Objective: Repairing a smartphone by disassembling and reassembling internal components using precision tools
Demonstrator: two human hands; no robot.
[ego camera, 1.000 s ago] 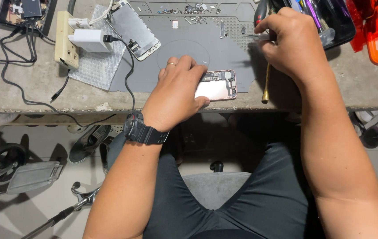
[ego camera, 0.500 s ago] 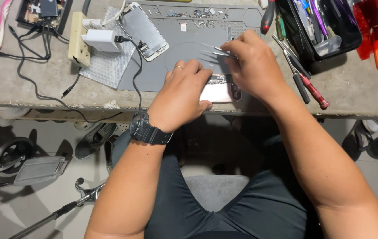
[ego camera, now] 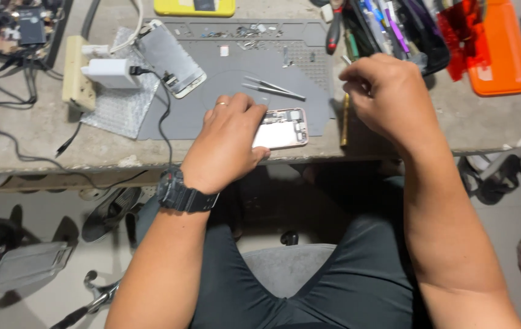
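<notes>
Head view looks down on my bench, a worn grey slab with my lap below its front edge. Across its middle lies a grey mat, with small screws and parts strewn along its far side. At the far right sits an orange tray, beside it a dark tool case full of drivers. On the left a white charger is plugged into a beige strip, next to a loose screen. My left hand, a black watch on its wrist, presses down on the opened phone at the mat's near edge, fingers spread flat over its left half, pinning rather than gripping it. My right hand hovers over the bench's right part, loosely curled, fingertips pinched; I cannot tell whether anything is between them. Tweezers lie free on the mat just beyond the phone.
</notes>
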